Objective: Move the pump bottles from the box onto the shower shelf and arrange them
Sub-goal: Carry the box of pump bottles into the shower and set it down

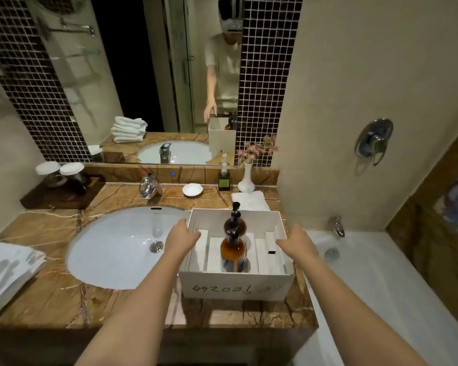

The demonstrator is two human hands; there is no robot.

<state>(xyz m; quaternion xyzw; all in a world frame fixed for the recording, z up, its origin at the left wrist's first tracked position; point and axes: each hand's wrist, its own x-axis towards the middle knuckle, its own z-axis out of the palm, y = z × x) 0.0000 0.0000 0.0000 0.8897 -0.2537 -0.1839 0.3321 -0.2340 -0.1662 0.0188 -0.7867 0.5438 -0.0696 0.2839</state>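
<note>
Brown veined marble forms the vanity top (50, 299) where a white cardboard box (236, 286) stands at the right end, between the oval sink (111, 249) and the bathtub (381, 273). Two amber pump bottles stand upright inside the box, one behind the other along its middle. The front bottle (232, 250) covers most of the rear bottle (235, 223), whose black pump rises above it. The box's near wall hides both bases, and the digits handwritten on that wall appear upside down and are hard to read.

A person's bare arms reach in from the bottom edge, one on each side of the box. The left hand (181, 235) lies at the left rim and the right hand (298, 243) at the right rim. Both have loosely spread fingers and hold nothing. Whether the fingertips actually touch the cardboard cannot be told, and neither hand touches a bottle.

A folded white towel (250, 201) lies behind the box, partly hidden by its far wall. Beyond it stand a green soap dispenser (224, 179) and a white vase (246, 178) of pink flowers. Another towel (8, 265) is cut off by the left edge. In the mirror (143, 75), the person's reflection is cut off on one side by a strip of dark mosaic tile (265, 75).
</note>
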